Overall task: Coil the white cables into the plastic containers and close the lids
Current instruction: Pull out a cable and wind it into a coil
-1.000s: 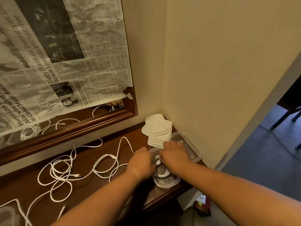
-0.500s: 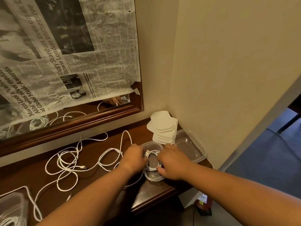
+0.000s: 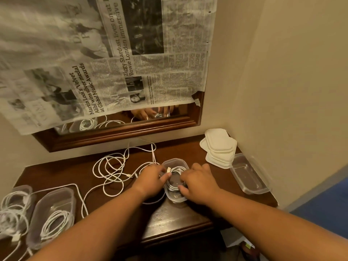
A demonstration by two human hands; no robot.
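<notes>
Your left hand (image 3: 152, 180) pinches the coiled cable (image 3: 178, 168) by its connector (image 3: 169, 169); right hand (image 3: 199, 182) clamps loops inside the container (image 3: 176, 198). Risk: release early, and springy loops could pop over the rim.

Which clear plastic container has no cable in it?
The clear rectangular plastic container at the far right, beside the stack of white lids; the other three all hold coiled white cable.
</notes>
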